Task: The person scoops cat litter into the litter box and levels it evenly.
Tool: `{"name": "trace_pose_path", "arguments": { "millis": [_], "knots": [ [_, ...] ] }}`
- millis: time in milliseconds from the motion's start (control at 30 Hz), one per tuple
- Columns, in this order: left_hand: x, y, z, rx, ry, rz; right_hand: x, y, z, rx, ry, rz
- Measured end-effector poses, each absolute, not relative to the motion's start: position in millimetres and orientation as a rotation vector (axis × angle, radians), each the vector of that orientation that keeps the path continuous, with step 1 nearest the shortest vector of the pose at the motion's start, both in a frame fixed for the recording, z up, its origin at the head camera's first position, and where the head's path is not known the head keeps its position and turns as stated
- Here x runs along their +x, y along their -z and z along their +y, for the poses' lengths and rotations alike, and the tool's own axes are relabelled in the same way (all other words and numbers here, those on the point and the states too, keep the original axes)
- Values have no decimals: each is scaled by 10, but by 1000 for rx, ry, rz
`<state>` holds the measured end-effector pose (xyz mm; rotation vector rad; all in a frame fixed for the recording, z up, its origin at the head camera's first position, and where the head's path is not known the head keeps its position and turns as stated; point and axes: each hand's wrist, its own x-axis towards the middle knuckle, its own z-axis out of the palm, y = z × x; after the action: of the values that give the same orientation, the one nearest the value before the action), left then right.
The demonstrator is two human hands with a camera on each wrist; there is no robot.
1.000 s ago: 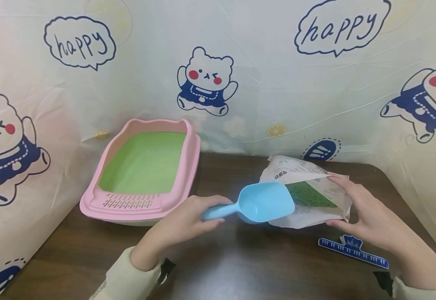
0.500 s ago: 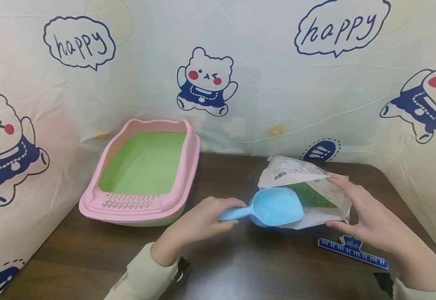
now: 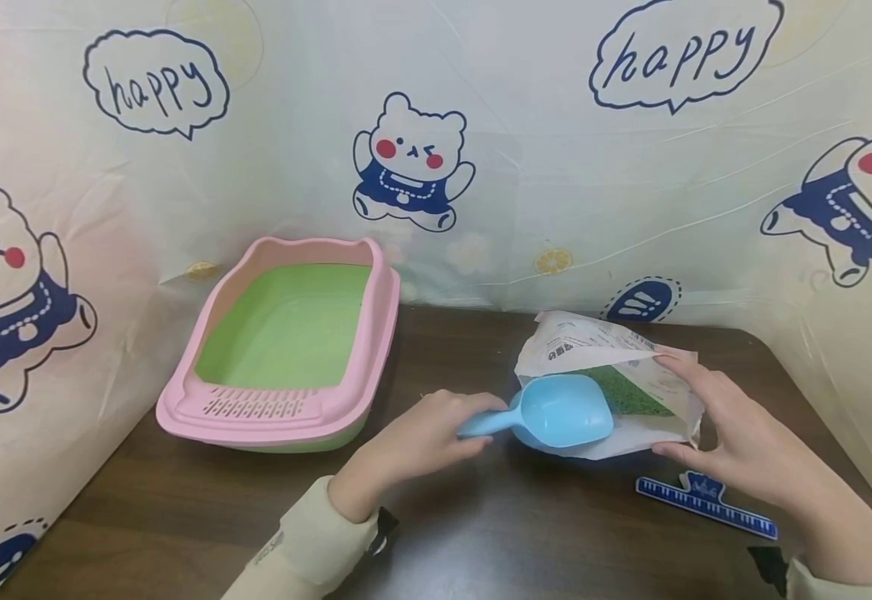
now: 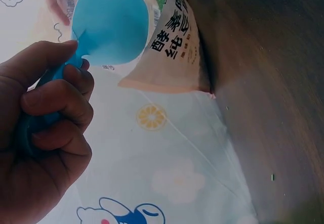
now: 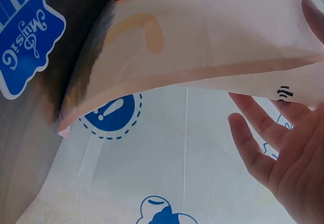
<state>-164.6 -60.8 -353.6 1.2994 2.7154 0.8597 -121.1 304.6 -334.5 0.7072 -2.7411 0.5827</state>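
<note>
My left hand (image 3: 424,433) grips the handle of a light blue scoop (image 3: 563,408), fingers curled round it in the left wrist view. The scoop's bowl overlaps the left end of a whitish cat litter bag (image 3: 582,337); I cannot tell how far it is inside. A green grainy patch (image 3: 634,392) shows on or in the bag, right of the bowl. My right hand (image 3: 751,442) holds the bag's right end between thumb and fingers. In the right wrist view some fingers (image 5: 253,158) are behind the bag's edge.
A pink-rimmed litter box (image 3: 387,333) with a green floor stands at the left. A blue clip with a piano-key print (image 3: 706,502) lies in front of the bag. A patterned sheet (image 3: 511,167) surrounds the dark table (image 3: 466,533).
My left hand has moved right with the scoop, bringing its bowl farther over the bag. The right hand and the bag have hardly moved.
</note>
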Motion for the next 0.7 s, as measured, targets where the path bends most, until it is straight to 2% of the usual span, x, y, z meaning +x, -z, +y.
{"name": "trace_pose_path", "arguments": {
  "millis": [700],
  "knots": [
    [-1804, 3604, -357, 1249, -852, 2696, -1202, 3348, 3032, 701, -532, -2730]
  ]
}}
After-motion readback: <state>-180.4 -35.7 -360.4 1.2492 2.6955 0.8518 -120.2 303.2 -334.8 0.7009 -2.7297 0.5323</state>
